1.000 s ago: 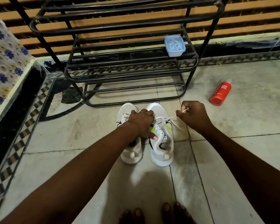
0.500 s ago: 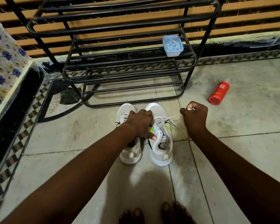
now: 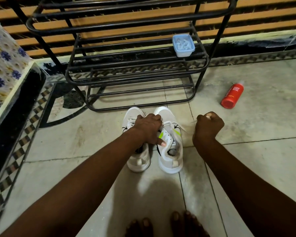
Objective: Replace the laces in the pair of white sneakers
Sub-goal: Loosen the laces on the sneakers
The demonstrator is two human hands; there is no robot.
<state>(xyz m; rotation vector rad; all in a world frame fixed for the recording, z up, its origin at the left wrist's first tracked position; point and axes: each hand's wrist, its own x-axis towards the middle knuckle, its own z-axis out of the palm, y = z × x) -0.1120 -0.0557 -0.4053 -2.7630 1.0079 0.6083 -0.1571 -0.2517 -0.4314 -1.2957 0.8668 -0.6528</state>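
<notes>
Our left hand (image 3: 148, 129) grips the shoe (image 3: 171, 156) at its throat; our right hand (image 3: 208, 125) clenches the lace (image 3: 167, 123). It looks light, limp and slippery, so we'd pinch near the tip.

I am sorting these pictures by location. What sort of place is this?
Probably a home hallway or entry area: a black metal shoe rack stands by the wall, white sneakers sit on the tiled floor before it, and a red body wash bottle lies nearby.
</notes>
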